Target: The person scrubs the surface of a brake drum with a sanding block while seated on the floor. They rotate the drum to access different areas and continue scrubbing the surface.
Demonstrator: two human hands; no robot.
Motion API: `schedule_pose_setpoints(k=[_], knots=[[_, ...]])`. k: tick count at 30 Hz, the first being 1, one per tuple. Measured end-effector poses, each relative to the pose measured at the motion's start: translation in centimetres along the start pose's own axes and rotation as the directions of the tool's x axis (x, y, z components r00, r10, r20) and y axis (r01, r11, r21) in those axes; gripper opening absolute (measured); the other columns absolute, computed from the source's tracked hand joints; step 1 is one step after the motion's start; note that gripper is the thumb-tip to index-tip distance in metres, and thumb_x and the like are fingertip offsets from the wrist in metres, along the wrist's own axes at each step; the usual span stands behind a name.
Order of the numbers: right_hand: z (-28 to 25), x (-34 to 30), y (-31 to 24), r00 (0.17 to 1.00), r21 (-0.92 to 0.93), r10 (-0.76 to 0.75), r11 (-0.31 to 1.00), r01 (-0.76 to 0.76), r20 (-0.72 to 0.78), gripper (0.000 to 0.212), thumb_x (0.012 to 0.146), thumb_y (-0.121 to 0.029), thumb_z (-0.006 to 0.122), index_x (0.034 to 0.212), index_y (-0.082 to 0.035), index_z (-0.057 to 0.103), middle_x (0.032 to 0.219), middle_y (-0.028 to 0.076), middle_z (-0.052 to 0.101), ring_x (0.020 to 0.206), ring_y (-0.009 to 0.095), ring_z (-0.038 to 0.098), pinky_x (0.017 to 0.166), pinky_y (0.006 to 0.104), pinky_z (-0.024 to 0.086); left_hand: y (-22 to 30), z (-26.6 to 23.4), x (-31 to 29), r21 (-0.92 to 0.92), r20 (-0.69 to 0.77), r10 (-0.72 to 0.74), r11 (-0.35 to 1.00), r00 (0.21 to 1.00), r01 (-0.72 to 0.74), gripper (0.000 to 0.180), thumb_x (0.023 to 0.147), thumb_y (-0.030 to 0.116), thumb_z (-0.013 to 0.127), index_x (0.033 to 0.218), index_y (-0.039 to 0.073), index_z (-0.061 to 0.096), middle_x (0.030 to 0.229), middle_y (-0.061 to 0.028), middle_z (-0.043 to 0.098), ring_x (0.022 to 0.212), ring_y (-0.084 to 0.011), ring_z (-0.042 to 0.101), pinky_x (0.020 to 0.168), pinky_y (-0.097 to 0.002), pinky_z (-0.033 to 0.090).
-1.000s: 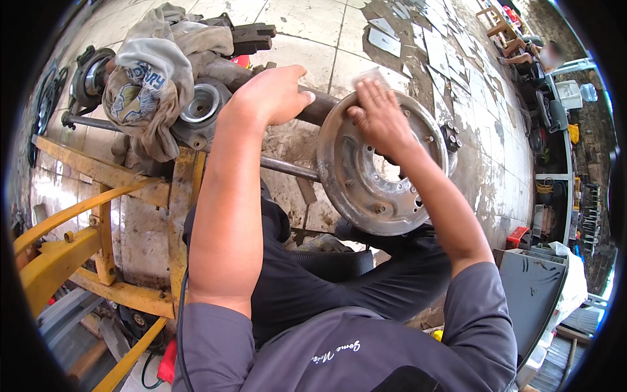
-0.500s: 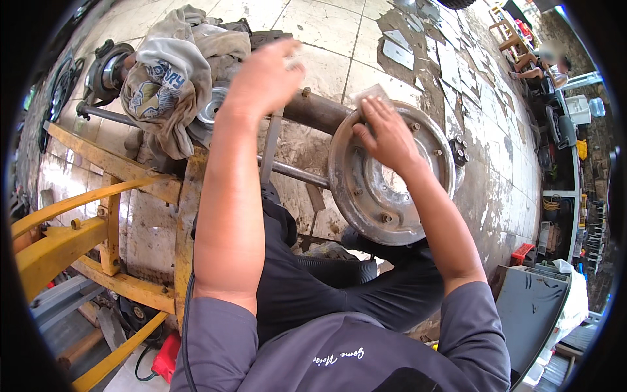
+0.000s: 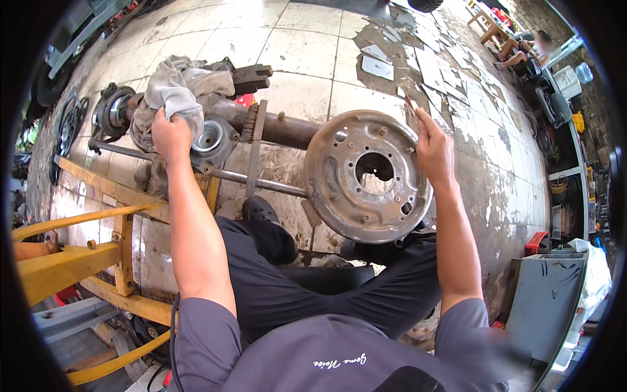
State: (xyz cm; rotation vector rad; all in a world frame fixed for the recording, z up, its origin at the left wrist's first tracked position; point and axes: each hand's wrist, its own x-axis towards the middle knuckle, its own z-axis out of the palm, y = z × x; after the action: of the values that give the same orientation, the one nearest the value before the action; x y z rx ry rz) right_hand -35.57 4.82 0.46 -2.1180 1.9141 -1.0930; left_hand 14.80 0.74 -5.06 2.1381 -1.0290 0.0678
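At the far left, well apart from the round metal plate [image 3: 336, 179], stands a yellow frame [image 3: 72, 264]. Nearer the plate, though well to its left, the left hand [image 3: 172, 136] has its thumb and fingers closed on a crumpled grey rag [image 3: 177, 95], which is draped over metal parts. A metal ring [image 3: 209, 138] sits just beside that hand, on the plate's side. Between ring and plate, a brush [image 3: 256, 153] lies across a thick pipe [image 3: 294, 132] that runs toward the plate's left edge; a thin rod [image 3: 274, 185] runs below it. The plate lies between the two hands, much closer to the right hand [image 3: 435, 150]. That hand is at the plate's right rim, pinching a thin flat piece [image 3: 409, 104] seen edge-on; whether the hand touches the rim, I cannot tell. Well right of the plate stands a grey cabinet [image 3: 545, 304].
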Motion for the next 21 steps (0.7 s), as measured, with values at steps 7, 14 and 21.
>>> schedule_pose_setpoints(k=[7, 14, 21], knots=[[-3.4, -4.6, 4.3, 0.948, 0.062, 0.305, 0.952, -0.300, -0.086, 0.030, 0.101, -0.019, 0.056, 0.127, -0.007, 0.068, 0.113, 0.024, 0.070, 0.109, 0.038, 0.068, 0.092, 0.0412, 0.053, 10.5, -9.3, -5.0, -0.464, -0.312, 0.367, 0.746, 0.877, -0.477, 0.036, 0.100, 0.016, 0.055, 0.129, -0.006, 0.061, 0.125, -0.0192, 0.066, 0.114, -0.0288, 0.062, 0.102, -0.0367, 0.045], [-0.8, -4.5, 5.3, 0.947, 0.030, 0.301, 0.952, -0.306, 0.111, 0.025, 0.099, -0.021, 0.056, 0.118, -0.009, 0.068, 0.123, 0.021, 0.066, 0.111, 0.043, 0.063, 0.092, 0.0489, 0.051, 15.4, -4.4, -15.7, -0.656, 0.272, 0.643, 0.669, 0.716, -0.351, 0.045, 0.091, 0.007, 0.063, 0.136, 0.002, 0.061, 0.122, -0.0180, 0.067, 0.113, -0.0287, 0.063, 0.099, -0.0389, 0.049], [1.5, -7.8, 6.8, 0.974, -0.153, 0.100, 0.986, -0.070, 0.202, 0.039, 0.095, -0.032, 0.063, 0.128, -0.011, 0.063, 0.148, 0.012, 0.054, 0.145, 0.038, 0.036, 0.117, 0.0512, 0.029, 11.6, 7.1, -23.7, -0.450, 0.314, 0.579, 0.789, 0.752, -0.419, 0.038, 0.094, 0.012, 0.059, 0.128, -0.005, 0.058, 0.127, -0.0262, 0.058, 0.117, -0.0431, 0.055, 0.104, -0.0487, 0.043]])
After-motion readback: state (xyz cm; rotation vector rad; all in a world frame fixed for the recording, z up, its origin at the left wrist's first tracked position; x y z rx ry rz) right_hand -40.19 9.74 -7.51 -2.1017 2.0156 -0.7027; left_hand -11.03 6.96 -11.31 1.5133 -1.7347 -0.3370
